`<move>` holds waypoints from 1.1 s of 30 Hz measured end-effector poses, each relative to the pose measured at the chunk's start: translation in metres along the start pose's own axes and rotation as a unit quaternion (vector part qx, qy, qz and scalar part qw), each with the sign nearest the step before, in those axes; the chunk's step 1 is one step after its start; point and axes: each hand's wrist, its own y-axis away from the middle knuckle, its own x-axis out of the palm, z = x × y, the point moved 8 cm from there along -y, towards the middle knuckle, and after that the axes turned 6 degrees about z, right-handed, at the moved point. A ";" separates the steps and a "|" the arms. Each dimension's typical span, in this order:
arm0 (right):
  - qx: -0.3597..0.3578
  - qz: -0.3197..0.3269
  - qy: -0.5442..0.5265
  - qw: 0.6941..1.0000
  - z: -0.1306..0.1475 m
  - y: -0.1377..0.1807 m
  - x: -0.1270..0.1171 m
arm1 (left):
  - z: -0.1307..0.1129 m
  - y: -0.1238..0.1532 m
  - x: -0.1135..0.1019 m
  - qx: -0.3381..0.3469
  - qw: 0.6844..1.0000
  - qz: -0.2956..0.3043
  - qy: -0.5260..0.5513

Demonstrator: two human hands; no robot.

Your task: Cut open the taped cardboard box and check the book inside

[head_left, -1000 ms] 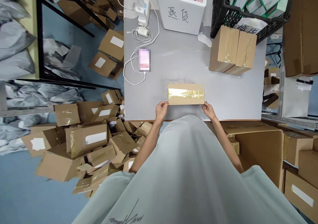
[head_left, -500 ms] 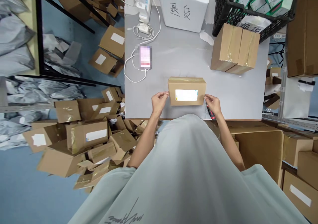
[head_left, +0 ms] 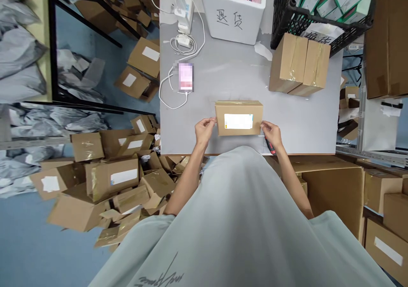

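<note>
A small cardboard box (head_left: 239,117) with a white label on its near face rests on the grey table (head_left: 223,79) near the front edge. My left hand (head_left: 204,130) grips its left end with curled fingers. My right hand (head_left: 271,133) holds its right end. A red and black tool (head_left: 270,147) lies on the table under my right wrist; I cannot tell whether the hand holds it.
A pair of taped boxes (head_left: 299,64) stands at the back right by a black crate (head_left: 318,11). A white bin (head_left: 234,11) with handwriting, chargers and a phone (head_left: 185,77) sit at the back. Many boxes (head_left: 111,176) lie piled on the floor at left.
The box has been turned over: a second ago its taped side faced me, now the white label does. My hands have stayed on its two ends.
</note>
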 end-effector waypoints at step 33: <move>-0.019 0.022 -0.032 0.999 0.004 0.002 0.012 | 0.000 -0.009 0.004 0.001 1.000 0.011 0.018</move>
